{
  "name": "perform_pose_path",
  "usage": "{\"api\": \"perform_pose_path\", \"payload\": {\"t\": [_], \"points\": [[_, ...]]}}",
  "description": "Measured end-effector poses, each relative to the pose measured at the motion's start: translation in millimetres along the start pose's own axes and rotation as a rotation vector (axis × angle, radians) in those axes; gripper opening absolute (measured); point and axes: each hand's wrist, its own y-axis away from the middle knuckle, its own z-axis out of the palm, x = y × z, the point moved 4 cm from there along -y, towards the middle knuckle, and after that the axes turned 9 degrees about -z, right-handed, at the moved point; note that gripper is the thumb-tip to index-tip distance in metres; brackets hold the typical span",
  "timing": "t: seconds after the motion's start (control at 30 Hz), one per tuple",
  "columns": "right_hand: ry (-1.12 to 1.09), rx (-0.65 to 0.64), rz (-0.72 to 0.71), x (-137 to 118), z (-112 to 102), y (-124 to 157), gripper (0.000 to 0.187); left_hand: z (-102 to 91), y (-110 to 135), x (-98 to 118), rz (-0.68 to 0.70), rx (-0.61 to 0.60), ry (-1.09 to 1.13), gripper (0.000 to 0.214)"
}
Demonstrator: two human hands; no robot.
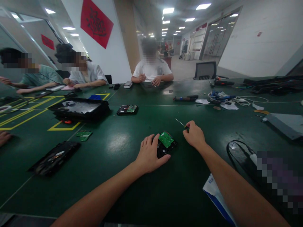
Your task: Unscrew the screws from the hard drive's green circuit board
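Note:
On the green table lies a hard drive (pixel 163 150), black with a green circuit board (pixel 166 139) on its upper face. My left hand (pixel 149 154) holds it down from the left, the thumb along its near edge and the fingers over its far left side. Just right of the drive, my right hand (pixel 194 135) is closed around the handle of a screwdriver (pixel 180 122). The thin shaft points up and left, away from the drive. Most of the handle is hidden inside the fingers.
Another hard drive (pixel 127 109) lies farther back. To the left are a black tray (pixel 79 108), a loose green circuit board (pixel 84 135) and a black casing (pixel 55 157). Cables (pixel 220 96) and a grey box (pixel 285 124) lie right. Several people sit across the table.

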Motion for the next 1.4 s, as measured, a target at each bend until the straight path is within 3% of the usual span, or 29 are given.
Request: {"api": "perform_pose_path", "payload": {"t": [0.13,0.4,0.53,0.7,0.87,0.97,1.03,1.13,1.27,1.4], "points": [[-0.004,0.015,-0.020,-1.9,2.2,0.9,0.029,1.0,-25.3,16.3,0.015,0.010,-0.010,0.116],[-0.027,0.018,-0.028,3.4,4.3,-0.3,0.028,18.6,-61.9,37.5,-0.032,-0.084,-0.036,0.118],[-0.026,0.003,-0.015,7.5,6.8,-2.8,0.029,15.6,-55.8,29.0,-0.043,-0.057,-0.055,0.111],[-0.052,-0.032,-0.011,9.3,7.5,-4.8,0.029,-4.9,-33.7,-5.5,-0.123,-0.010,-0.108,0.109],[-0.071,-0.058,-0.007,9.7,7.0,-6.1,0.032,-23.9,-5.3,-49.7,-0.200,-0.019,-0.129,0.114],[-0.046,-0.056,-0.005,8.9,6.5,-6.6,0.032,-43.8,2.9,-88.7,-0.236,-0.005,-0.147,0.112],[-0.027,-0.051,-0.008,8.6,6.5,-7.0,0.031,-71.2,4.5,-129.9,-0.345,0.114,-0.231,0.104],[-0.004,-0.056,-0.006,10.3,8.0,-8.2,0.031,-120.9,12.9,-209.4,-0.626,0.245,-0.381,0.104],[-0.014,-0.069,-0.006,13.3,10.8,-9.9,0.032,-160.2,37.2,-304.3,-0.876,0.078,-0.483,0.109],[-0.023,-0.057,-0.004,14.0,11.1,-9.8,0.031,-164.5,55.9,-355.0,-0.970,-0.042,-0.500,0.103]]}}
